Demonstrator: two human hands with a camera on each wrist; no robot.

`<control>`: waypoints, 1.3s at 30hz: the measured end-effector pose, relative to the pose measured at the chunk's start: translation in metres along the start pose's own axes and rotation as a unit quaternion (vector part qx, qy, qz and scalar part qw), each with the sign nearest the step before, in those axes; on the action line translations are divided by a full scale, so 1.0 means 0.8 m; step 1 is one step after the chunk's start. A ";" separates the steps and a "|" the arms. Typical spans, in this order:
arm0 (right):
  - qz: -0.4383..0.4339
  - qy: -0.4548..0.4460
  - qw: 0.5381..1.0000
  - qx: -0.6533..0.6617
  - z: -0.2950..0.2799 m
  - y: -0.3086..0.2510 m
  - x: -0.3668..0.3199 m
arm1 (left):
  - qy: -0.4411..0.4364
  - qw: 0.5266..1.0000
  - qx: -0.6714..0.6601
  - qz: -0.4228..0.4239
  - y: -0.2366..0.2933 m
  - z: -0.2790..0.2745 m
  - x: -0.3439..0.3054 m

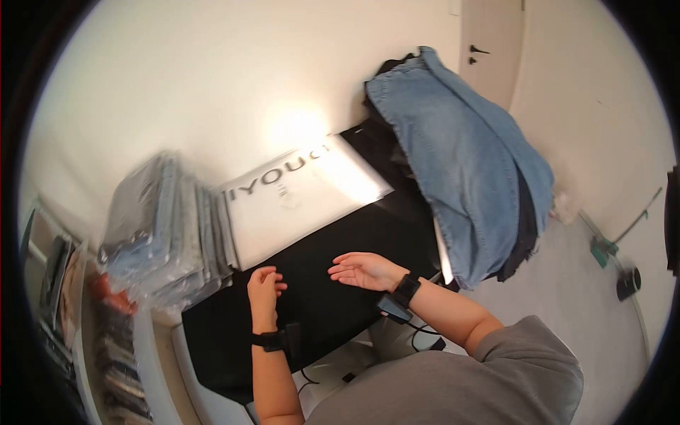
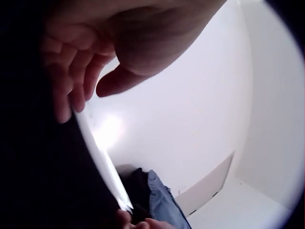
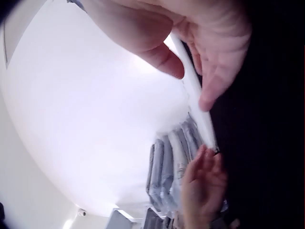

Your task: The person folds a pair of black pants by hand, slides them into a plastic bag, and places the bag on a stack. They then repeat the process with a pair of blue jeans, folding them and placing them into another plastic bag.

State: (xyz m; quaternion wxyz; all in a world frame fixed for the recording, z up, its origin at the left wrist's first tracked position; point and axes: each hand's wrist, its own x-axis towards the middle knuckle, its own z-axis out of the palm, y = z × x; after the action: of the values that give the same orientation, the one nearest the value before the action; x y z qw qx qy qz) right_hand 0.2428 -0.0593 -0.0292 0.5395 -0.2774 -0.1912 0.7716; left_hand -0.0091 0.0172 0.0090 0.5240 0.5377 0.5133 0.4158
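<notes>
Both hands hover just above a black cloth-covered table (image 1: 322, 312), and neither holds anything. My left hand (image 1: 266, 282) has its fingers loosely curled; in the left wrist view the left hand (image 2: 86, 90) fills the top, thumb apart from the fingers. My right hand (image 1: 358, 269) lies flat with relaxed fingers pointing left; in the right wrist view the right hand (image 3: 190, 71) is spread. Beyond both hands a flat white package (image 1: 297, 202) with dark lettering lies on the table. Its edge shows as the white package (image 2: 100, 157) and again as the white package (image 3: 198, 105).
A stack of plastic-wrapped garments (image 1: 166, 234) stands left of the white package. Blue denim (image 1: 460, 163) is draped over dark clothes at the table's right end. A shelf with items (image 1: 113, 354) runs along the left. A door (image 1: 492, 42) is at the back right.
</notes>
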 end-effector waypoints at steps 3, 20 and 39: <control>0.020 0.052 0.998 0.035 -0.011 -0.034 -0.008 | -0.049 0.997 0.031 -0.054 -0.028 0.005 0.013; -0.389 0.157 0.758 0.499 -0.079 -0.200 0.007 | -0.064 0.996 -0.036 -0.046 -0.032 -0.007 0.010; -0.397 0.205 0.837 -0.316 0.183 -0.132 -0.372 | -0.087 0.996 -0.001 -0.012 -0.045 0.005 0.016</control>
State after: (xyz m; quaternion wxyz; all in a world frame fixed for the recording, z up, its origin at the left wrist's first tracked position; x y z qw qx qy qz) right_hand 0.3054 -0.3016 0.2131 0.7097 -0.4850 -0.4028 0.3143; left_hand -0.0080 0.0270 -0.0281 0.5722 0.5651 0.4716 0.3617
